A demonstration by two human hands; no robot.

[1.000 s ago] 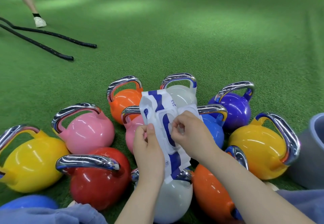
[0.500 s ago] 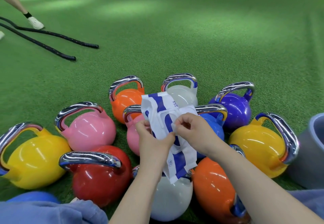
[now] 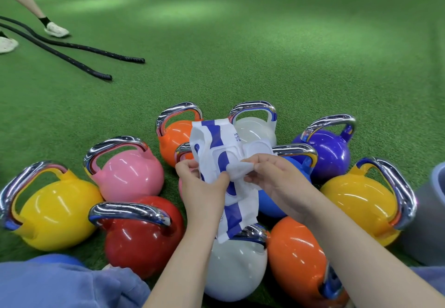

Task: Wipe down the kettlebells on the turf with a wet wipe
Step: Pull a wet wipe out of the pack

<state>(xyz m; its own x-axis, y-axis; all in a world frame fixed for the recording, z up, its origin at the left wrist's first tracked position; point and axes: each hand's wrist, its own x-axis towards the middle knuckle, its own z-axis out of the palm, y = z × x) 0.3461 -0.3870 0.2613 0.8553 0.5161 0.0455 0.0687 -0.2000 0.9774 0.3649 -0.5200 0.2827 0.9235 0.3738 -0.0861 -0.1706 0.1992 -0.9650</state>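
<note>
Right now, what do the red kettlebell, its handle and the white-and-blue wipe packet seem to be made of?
Round red kettlebell: glossy painted or coated shell, shown by sharp light streaks; the core cannot be told. Its curved silver handle: polished, chrome-like metal with mirror reflections. Crinkled white-and-blue wipe packet: thin soft plastic film, probably, since it creases.

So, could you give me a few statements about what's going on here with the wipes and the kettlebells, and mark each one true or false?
1. The left hand holds the white-and-blue wipe pack. True.
2. The right hand pinches a white wipe at the pack's opening. True.
3. The wipe is already rubbing the red kettlebell. False: it is still at the pack, above the kettlebells.
4. Every kettlebell is yellow. False: pink, orange, purple, white and others show too.
5. Two black ropes lie on the green turf to the far left. True.
</note>
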